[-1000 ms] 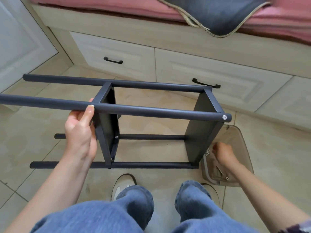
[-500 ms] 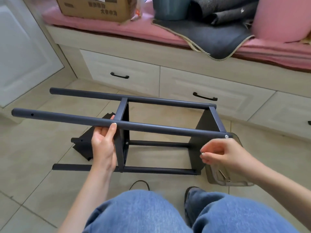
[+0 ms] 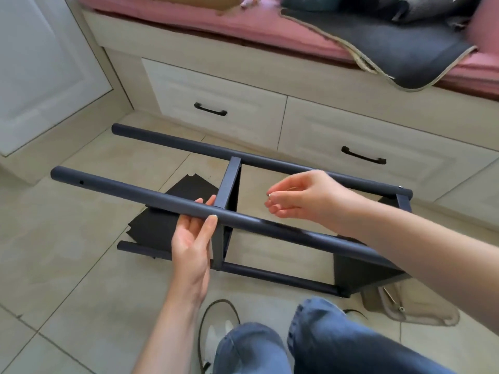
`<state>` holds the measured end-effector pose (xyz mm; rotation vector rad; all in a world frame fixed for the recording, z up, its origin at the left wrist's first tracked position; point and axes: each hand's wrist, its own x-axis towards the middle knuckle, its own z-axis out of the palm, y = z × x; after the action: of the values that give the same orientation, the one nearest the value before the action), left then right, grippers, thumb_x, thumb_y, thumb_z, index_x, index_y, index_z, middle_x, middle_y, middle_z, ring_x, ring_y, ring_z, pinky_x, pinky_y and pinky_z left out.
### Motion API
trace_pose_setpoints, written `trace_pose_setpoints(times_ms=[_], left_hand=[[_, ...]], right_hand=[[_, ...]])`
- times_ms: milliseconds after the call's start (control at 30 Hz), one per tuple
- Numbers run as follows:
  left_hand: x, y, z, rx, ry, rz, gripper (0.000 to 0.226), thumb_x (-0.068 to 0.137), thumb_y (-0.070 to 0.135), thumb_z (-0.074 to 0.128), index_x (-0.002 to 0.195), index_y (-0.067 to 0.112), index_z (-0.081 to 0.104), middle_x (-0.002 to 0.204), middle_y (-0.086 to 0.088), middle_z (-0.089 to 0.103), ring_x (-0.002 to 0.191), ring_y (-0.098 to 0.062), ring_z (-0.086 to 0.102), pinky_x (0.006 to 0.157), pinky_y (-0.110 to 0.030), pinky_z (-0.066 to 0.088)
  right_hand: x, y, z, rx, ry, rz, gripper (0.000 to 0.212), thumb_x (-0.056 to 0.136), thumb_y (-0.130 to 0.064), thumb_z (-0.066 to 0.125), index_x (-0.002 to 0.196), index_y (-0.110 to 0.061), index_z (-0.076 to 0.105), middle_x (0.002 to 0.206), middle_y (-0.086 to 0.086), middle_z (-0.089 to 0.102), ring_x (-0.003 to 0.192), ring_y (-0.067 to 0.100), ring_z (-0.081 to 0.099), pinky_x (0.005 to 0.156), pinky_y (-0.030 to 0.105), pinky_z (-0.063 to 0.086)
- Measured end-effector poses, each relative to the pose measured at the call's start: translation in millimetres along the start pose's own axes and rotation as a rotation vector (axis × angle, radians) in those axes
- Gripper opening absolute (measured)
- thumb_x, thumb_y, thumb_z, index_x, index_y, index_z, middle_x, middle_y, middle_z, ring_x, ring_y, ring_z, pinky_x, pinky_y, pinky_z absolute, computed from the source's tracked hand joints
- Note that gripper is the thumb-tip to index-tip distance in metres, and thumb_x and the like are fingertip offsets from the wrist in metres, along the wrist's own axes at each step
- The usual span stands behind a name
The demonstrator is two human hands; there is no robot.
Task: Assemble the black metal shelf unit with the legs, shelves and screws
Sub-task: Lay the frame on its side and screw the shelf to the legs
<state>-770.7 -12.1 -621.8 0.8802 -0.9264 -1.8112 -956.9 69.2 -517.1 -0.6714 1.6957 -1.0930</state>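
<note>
The black shelf unit (image 3: 259,225) lies on its side on the tiled floor, its round legs running left to right with two shelves fixed between them. My left hand (image 3: 193,238) grips the nearest upper leg (image 3: 129,194) beside the middle shelf (image 3: 229,184). My right hand (image 3: 299,197) hovers above the frame just right of that shelf and pinches a small silver screw (image 3: 269,194) at its fingertips. A loose black shelf panel (image 3: 172,206) lies flat on the floor under the legs' left part.
A clear plastic tray (image 3: 413,306) with small parts lies on the floor at the right, past the unit's end shelf. White drawers (image 3: 216,103) under a pink cushioned bench stand close behind. My knees and a shoe fill the bottom edge.
My right hand left the tray, rose with a screw and moved left over the frame toward the middle shelf. The view turned, showing the loose panel. My left hand kept its hold.
</note>
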Motion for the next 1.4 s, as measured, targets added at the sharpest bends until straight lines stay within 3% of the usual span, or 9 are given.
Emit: trace_pose_setpoints(times_ms=[133,367,567,667,800,967,1133,1300,1400], left_hand=[[2,1,-1,0.013,-0.027,0.012,0.050,0.083,0.014,0.062,0.132,0.017,0.054,0.126,0.005,0.071,0.124,-0.012,0.062,0.095,-0.016,0.050],[0,-3,-4,0.045,-0.019,0.024,0.048,0.086,0.017,0.069,0.131,0.019,0.054,0.126,0.006,0.071,0.120,-0.010,0.064,0.092,-0.016,0.050],[1,-8,-8,0.053,-0.004,0.038,0.044,0.085,0.014,0.058,0.129,0.019,0.055,0.126,0.004,0.070,0.119,-0.012,0.065,0.093,-0.018,0.051],[3,-9,-8,0.073,-0.015,0.038,0.048,0.085,0.021,0.077,0.128,0.019,0.056,0.129,0.002,0.069,0.120,-0.015,0.064,0.097,-0.022,0.050],[5,-7,-8,0.078,-0.020,0.024,0.066,0.072,0.041,0.085,0.128,0.020,0.057,0.130,-0.001,0.067,0.119,-0.017,0.064,0.096,-0.023,0.051],[8,-8,-4,0.102,-0.046,0.043,0.066,0.076,0.041,0.081,0.131,0.019,0.053,0.135,0.001,0.065,0.123,-0.016,0.062,0.099,-0.023,0.049],[10,-10,-2,0.104,-0.077,0.050,0.065,0.081,0.040,0.076,0.136,0.019,0.049,0.145,0.001,0.058,0.132,-0.017,0.056,0.104,-0.024,0.045],[10,-12,0,0.095,-0.075,0.047,0.062,0.081,0.043,0.078,0.132,0.020,0.051,0.148,-0.006,0.055,0.129,-0.018,0.056,0.104,-0.024,0.044],[10,-14,1,0.094,-0.074,0.042,0.065,0.081,0.045,0.079,0.133,0.020,0.048,0.139,-0.006,0.059,0.124,-0.019,0.057,0.105,-0.024,0.044]], right_hand=[[41,14,15,0.117,-0.072,0.120,0.016,0.089,-0.010,0.070,0.102,-0.002,0.070,0.092,0.012,0.077,0.080,0.016,0.073,0.073,0.023,0.059],[89,40,36,0.231,-0.333,0.247,0.014,0.090,-0.005,0.064,0.103,-0.002,0.070,0.088,0.008,0.074,0.071,0.010,0.069,0.071,0.018,0.058],[107,44,41,0.336,-0.571,0.276,0.012,0.092,-0.008,0.060,0.085,-0.011,0.070,0.076,0.002,0.069,0.067,0.010,0.065,0.067,0.021,0.056],[110,48,41,0.346,-0.625,0.276,0.013,0.088,-0.011,0.063,0.078,-0.013,0.071,0.075,0.001,0.067,0.067,0.011,0.062,0.066,0.020,0.055],[112,50,39,0.337,-0.682,0.288,0.015,0.088,-0.013,0.063,0.076,-0.015,0.071,0.078,0.003,0.065,0.070,0.012,0.058,0.065,0.019,0.054],[116,52,41,0.367,-0.687,0.293,0.020,0.090,-0.012,0.062,0.073,-0.015,0.072,0.075,0.002,0.066,0.067,0.011,0.059,0.063,0.018,0.055],[118,54,41,0.373,-0.679,0.310,0.014,0.091,-0.013,0.062,0.082,-0.014,0.072,0.087,0.005,0.068,0.073,0.014,0.063,0.068,0.022,0.057],[115,52,42,0.401,-0.679,0.353,0.013,0.093,-0.015,0.059,0.084,-0.011,0.069,0.079,0.004,0.064,0.066,0.012,0.063,0.063,0.021,0.057],[115,50,43,0.365,-0.667,0.383,0.016,0.096,-0.019,0.058,0.094,-0.008,0.069,0.086,0.009,0.060,0.065,0.011,0.060,0.059,0.019,0.055]])
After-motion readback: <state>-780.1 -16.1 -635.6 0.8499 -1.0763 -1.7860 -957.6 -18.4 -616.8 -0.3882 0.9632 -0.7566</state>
